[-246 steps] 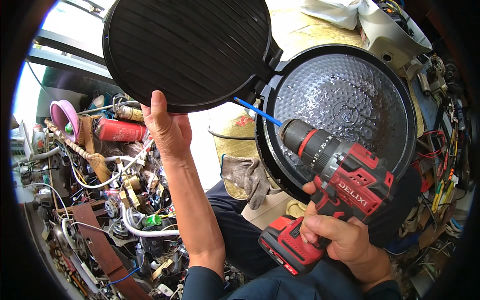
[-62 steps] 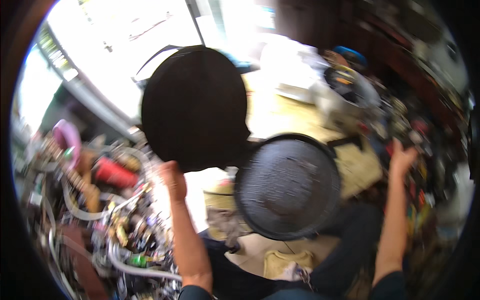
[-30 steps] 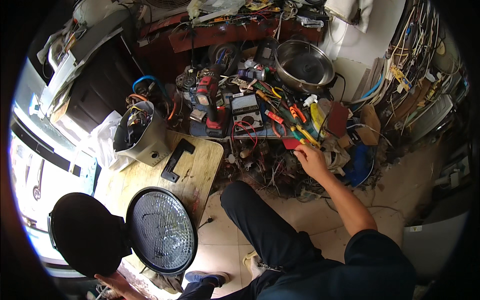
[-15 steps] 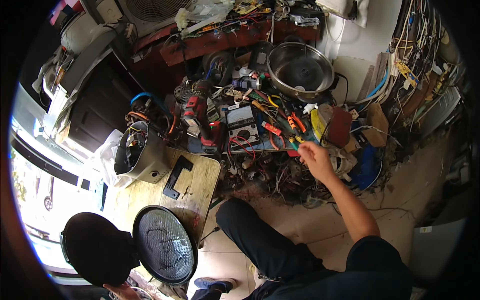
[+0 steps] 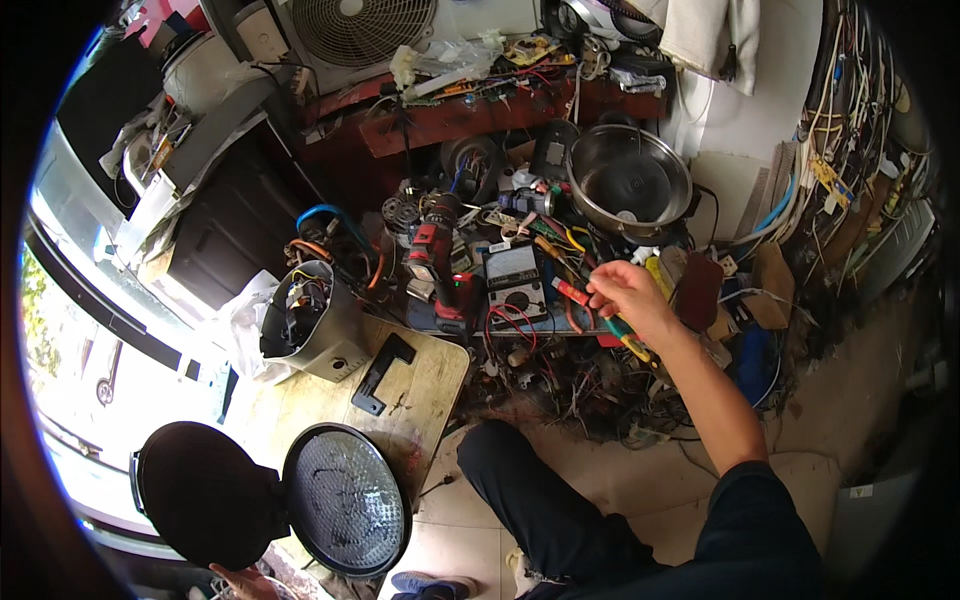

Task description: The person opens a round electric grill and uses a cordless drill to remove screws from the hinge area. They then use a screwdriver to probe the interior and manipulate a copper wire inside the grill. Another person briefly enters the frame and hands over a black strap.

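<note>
Over the front of the cluttered bench, my right hand (image 5: 635,300) is closed, fingertips bunched together. A tool with a green and yellow handle (image 5: 632,342) sticks out below its palm; its working end is hidden. Just left of the fingertips lies a red item (image 5: 571,291) with a pale label. At the lower left, my left hand (image 5: 245,582) grips the lower edge of the round black lid (image 5: 205,495) of an electric griddle, its fingers partly hidden. The griddle's dimpled dark plate (image 5: 345,500) lies open beside the lid, on the wooden table's edge.
On the bench stand a red cordless drill (image 5: 436,260), an analog multimeter (image 5: 514,285) and a steel pot (image 5: 630,182). The wooden table (image 5: 440,385) holds a grey housing (image 5: 312,325) with wires and a black bracket (image 5: 383,373). Tangled wires (image 5: 560,375) fill the space below the bench.
My view has shifted, so the scene sits lower and further right. My right hand has moved up beside the red item, and more of the green and yellow tool shows. My left hand stays at the lid.
</note>
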A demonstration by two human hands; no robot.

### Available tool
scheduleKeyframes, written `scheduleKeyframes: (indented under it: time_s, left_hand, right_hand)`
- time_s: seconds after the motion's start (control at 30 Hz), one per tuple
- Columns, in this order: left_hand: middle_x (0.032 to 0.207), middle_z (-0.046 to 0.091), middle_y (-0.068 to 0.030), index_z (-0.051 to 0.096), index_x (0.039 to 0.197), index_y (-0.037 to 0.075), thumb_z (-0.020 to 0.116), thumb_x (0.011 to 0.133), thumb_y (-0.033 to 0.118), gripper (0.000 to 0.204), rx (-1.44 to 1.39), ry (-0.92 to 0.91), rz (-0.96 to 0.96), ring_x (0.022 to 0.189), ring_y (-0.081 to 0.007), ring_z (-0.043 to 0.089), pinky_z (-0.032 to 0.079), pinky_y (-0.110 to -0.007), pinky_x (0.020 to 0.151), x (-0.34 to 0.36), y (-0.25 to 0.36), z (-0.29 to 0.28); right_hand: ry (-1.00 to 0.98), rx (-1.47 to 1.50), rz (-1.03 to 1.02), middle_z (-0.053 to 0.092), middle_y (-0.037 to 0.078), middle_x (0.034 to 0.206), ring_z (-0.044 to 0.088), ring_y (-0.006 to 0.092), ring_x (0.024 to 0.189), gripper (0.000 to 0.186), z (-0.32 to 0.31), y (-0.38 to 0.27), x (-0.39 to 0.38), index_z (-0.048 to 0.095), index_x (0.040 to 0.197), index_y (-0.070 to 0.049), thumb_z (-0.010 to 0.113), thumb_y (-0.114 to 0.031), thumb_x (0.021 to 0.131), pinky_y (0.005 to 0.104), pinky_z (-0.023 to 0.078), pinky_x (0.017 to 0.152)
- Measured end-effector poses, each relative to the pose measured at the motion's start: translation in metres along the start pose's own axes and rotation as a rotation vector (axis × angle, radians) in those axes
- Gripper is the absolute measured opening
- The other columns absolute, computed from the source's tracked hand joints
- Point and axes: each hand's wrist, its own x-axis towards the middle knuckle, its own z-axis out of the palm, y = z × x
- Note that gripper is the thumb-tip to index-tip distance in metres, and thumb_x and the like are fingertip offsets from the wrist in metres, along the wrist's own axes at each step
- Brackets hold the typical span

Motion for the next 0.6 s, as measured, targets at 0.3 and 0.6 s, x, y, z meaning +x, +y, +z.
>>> scheduleKeyframes:
  time_s: [0.3, 0.6]
  left_hand:
    - [0.154, 0.047, -0.0115, 0.042, 0.151, 0.005, 0.055, 0.096, 0.066, 0.083, -0.094, 0.021, 0.018, 0.137, -0.0327, 0.045, 0.033, -0.044, 0.120, 0.013, 0.000, -0.007]
    - [0.152, 0.049, -0.0107, 0.044, 0.150, 0.005, 0.052, 0.098, 0.065, 0.080, -0.289, 0.040, -0.034, 0.135, -0.0316, 0.046, 0.033, -0.043, 0.119, 0.047, -0.019, -0.039]
  right_hand:
    - [0.383, -0.255, -0.436, 0.068, 0.011, 0.091, 0.067, 0.0173, 0.075, 0.029, 0.034, -0.050, 0.218, 0.060, 0.112, 0.004, 0.068, -0.020, 0.098, 0.0332, 0.056, 0.065]
    - [0.673, -0.550, -0.360, 0.064, 0.009, 0.079, 0.062, 0.0201, 0.062, 0.027, -0.039, -0.080, 0.432, 0.064, 0.090, -0.003, 0.063, -0.028, 0.100, 0.0359, 0.050, 0.053]
